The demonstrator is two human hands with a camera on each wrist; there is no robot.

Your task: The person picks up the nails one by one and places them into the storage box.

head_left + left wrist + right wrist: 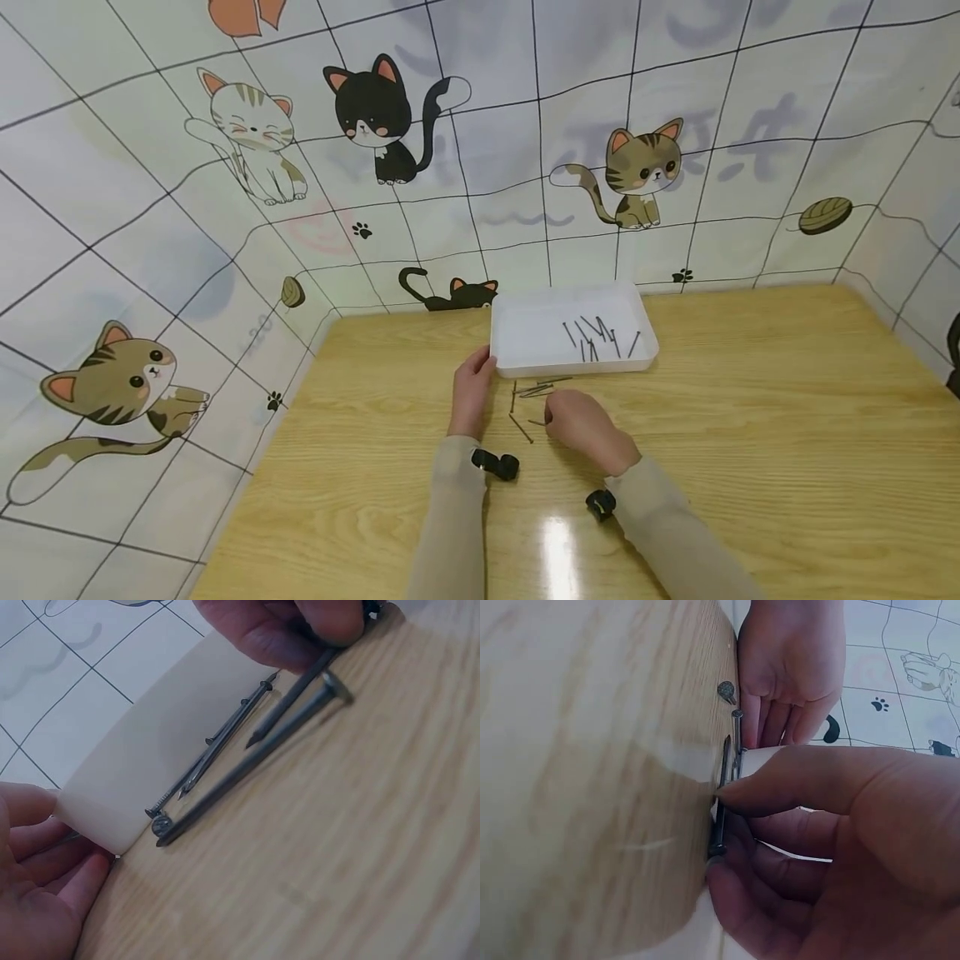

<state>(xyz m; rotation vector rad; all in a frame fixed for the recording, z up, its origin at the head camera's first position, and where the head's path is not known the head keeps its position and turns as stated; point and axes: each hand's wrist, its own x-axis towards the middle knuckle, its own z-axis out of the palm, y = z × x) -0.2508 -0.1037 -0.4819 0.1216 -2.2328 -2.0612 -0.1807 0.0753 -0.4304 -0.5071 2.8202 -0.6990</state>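
A white shallow tray (528, 333) stands on the table, with several nails (571, 336) scattered in its right half. My left hand (471, 396) holds the tray's near left corner, its fingers against the side wall in the left wrist view. Just in front of the tray, my right hand (588, 425) pinches a dark nail (721, 814) between thumb and fingers, low over the tabletop. Several loose nails (534, 390) lie between the hands, along the tray's near side. Another nail (247, 765) lies nearest the left wrist camera, its flat head turned to the right.
The wooden table (375, 383) reaches back to a wall covering (510, 167) printed with cats and a grid. Each sleeve carries a black wrist camera (497, 464). A dark object (954, 354) shows at the far right edge.
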